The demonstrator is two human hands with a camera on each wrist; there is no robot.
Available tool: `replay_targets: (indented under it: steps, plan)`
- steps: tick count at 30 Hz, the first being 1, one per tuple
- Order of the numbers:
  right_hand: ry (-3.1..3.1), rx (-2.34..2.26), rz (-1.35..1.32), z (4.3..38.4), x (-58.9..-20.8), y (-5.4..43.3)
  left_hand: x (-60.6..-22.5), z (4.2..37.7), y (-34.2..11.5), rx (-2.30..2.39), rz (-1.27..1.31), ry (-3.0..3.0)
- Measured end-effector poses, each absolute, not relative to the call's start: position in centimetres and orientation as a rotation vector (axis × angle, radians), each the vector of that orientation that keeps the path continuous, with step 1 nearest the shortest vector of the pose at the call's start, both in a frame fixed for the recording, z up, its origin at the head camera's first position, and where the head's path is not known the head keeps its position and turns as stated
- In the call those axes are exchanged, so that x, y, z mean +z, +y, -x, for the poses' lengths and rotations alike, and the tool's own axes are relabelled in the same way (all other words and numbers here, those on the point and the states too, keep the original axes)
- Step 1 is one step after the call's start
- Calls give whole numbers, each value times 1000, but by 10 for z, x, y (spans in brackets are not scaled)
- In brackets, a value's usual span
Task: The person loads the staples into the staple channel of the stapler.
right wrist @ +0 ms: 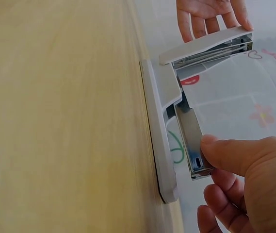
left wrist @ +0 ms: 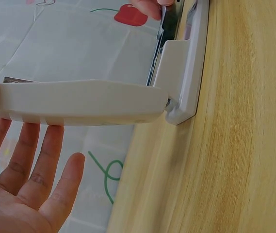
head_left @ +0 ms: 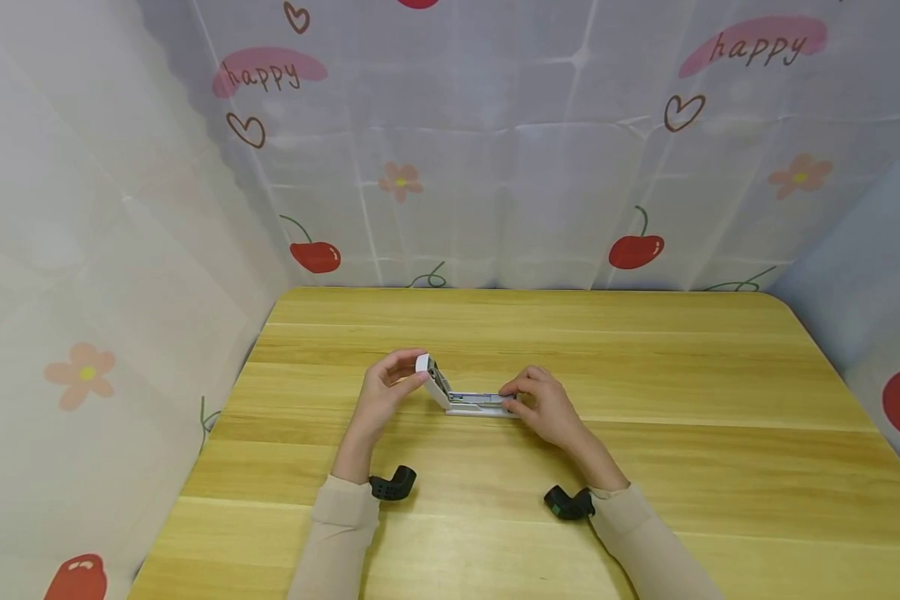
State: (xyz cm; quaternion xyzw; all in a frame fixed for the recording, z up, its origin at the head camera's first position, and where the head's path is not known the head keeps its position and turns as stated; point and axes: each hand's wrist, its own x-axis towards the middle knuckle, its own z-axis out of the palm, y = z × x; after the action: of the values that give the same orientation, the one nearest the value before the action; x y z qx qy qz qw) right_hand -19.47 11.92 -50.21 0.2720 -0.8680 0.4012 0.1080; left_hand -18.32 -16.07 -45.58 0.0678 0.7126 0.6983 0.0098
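Note:
A white stapler [head_left: 482, 412] lies on the table with its top cover [left wrist: 79, 103] swung up at a steep angle from the hinge. My left hand [head_left: 379, 395] holds the free end of that cover between thumb and fingers. In the right wrist view, the metal staple magazine [right wrist: 190, 133] stands lifted slightly off the white base [right wrist: 160, 150]. My right hand [head_left: 549, 410] pinches the magazine's front end, thumb on top and fingers underneath. Whether staples lie inside cannot be made out.
The light wooden table [head_left: 645, 358] stretches around both hands. A patterned curtain [head_left: 480, 208] hangs behind its far edge, with another sheet at the left. A black wrist camera [head_left: 394, 483] sits on the left wrist and another black camera [head_left: 568, 502] on the right.

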Motion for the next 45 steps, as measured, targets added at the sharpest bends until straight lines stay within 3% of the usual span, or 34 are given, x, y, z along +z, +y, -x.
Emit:
replay_targets:
  steps: [22, 32, 45]
  plan:
    - [-2590, 1149, -782, 194, -502, 121, -455, 183, -162, 2174, -218, 2231]
    - [-2806, 1125, -654, 196, -503, 142, -457, 183, -161, 2192, -237, 2226]
    - [-2861, 1063, -712, 196, -509, 143, -457, 184, -152, 2235, -216, 2238]
